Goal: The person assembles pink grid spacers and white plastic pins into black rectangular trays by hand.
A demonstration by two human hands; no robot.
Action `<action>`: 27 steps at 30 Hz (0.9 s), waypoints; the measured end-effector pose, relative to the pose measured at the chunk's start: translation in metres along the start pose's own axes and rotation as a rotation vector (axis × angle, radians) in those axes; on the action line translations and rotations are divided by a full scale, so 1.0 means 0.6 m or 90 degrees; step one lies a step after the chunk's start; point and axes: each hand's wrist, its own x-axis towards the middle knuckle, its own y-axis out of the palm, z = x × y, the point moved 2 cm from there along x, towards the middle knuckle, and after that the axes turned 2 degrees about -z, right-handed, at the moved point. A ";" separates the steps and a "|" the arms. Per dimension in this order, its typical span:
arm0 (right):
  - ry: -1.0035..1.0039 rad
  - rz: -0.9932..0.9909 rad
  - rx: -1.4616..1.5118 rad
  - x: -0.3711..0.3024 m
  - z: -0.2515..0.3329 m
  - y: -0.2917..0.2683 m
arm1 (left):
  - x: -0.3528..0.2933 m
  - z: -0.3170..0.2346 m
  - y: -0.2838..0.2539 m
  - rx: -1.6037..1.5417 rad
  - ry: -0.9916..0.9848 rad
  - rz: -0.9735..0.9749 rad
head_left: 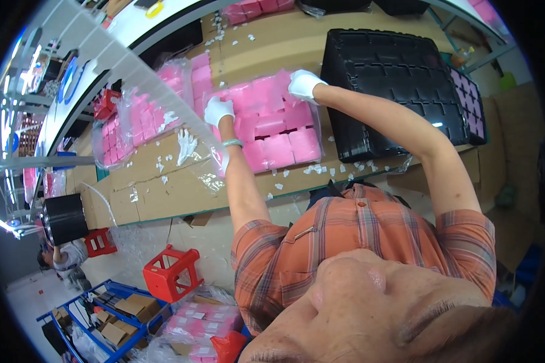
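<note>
A block of pink foam-like pieces [278,151], set in rows, lies on the cardboard-covered bench in front of me. Clear plastic bag film [317,124] shows round its edges. At the block's far left corner my left hand [218,111], in a white glove, is closed on the bag's edge. My right hand [304,85], also gloved in white, has its fingers curled at the far right corner, pinching the film beside a raised pink piece. The exact grip of both hands is partly hidden. A loose white glove [186,145] lies left of the block.
A large black crate-like bin [387,91] stands close on the right. More bagged pink blocks [145,118] sit to the left, under a slanting translucent strip [103,51]. White scraps litter the cardboard [157,196]. Behind me are a red stool [172,275] and a blue rack [118,314]; another person [69,260] carries a black bin.
</note>
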 end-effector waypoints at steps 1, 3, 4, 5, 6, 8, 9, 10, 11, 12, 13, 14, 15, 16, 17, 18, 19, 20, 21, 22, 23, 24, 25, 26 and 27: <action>-0.088 -0.021 -0.102 -0.013 0.005 0.002 | -0.002 0.002 0.009 -0.047 0.000 0.030; 0.113 -0.049 0.168 -0.062 0.021 -0.038 | -0.022 0.002 0.014 -0.082 0.001 -0.025; 0.139 -0.095 0.199 -0.076 0.019 -0.050 | -0.023 0.003 0.012 -0.147 -0.007 -0.008; 0.163 -0.141 0.230 -0.093 0.017 -0.062 | -0.017 0.000 0.009 -0.211 -0.015 0.011; 0.117 -0.136 0.238 -0.104 0.073 -0.084 | 0.014 0.112 0.025 -0.369 -0.013 -0.031; 0.104 -0.189 0.280 -0.148 0.062 -0.109 | 0.000 0.080 0.017 -0.396 0.003 -0.001; 0.114 -0.192 0.279 -0.160 0.045 -0.118 | -0.009 0.054 0.004 -0.417 0.012 0.018; 0.102 -0.177 0.282 -0.173 0.042 -0.124 | -0.019 0.036 0.000 -0.314 0.071 -0.025; 0.089 -0.161 0.284 -0.184 0.038 -0.125 | -0.028 0.014 0.004 -0.313 0.073 -0.023; 0.096 -0.159 0.307 -0.181 0.039 -0.121 | -0.024 -0.002 0.013 -0.250 0.094 0.044; 0.089 -0.162 0.310 -0.166 0.040 -0.109 | -0.016 -0.007 0.021 -0.186 0.111 0.105; 0.080 -0.157 0.300 -0.149 0.042 -0.094 | -0.013 -0.005 0.027 -0.181 0.110 0.098; 0.074 -0.152 0.285 -0.139 0.043 -0.088 | -0.015 -0.016 0.039 -0.170 0.125 0.150; 0.084 -0.116 0.264 -0.132 0.044 -0.080 | -0.015 -0.019 0.046 -0.157 0.139 0.201; 0.077 -0.118 0.263 -0.131 0.046 -0.073 | -0.014 -0.012 0.046 -0.158 0.136 0.195; 0.126 -0.102 0.399 -0.140 0.043 -0.066 | -0.022 -0.019 0.044 -0.300 0.115 0.182; 0.174 -0.086 0.535 -0.148 0.041 -0.059 | -0.030 -0.021 0.041 -0.441 0.090 0.167; 0.173 -0.087 0.631 -0.159 0.035 -0.058 | -0.038 -0.023 0.036 -0.442 0.090 0.169; 0.189 -0.096 0.631 -0.177 0.019 -0.069 | -0.055 -0.056 0.022 -0.563 0.011 0.266; 0.198 -0.102 0.697 -0.188 0.018 -0.081 | -0.066 -0.052 0.013 -0.677 -0.084 0.349; 0.207 -0.109 0.763 -0.200 0.018 -0.093 | -0.073 -0.048 -0.001 -0.675 -0.084 0.350; 0.221 -0.120 0.809 -0.220 0.022 -0.111 | -0.075 -0.047 -0.017 -0.749 -0.004 0.391; 0.222 -0.121 0.810 -0.238 0.026 -0.125 | -0.083 -0.041 -0.028 -0.819 0.073 0.432; 0.221 -0.157 0.846 -0.266 0.013 -0.142 | -0.103 -0.070 -0.064 -0.801 0.028 0.450; 0.209 -0.187 0.881 -0.298 0.013 -0.162 | -0.117 -0.072 -0.092 -0.901 0.039 0.457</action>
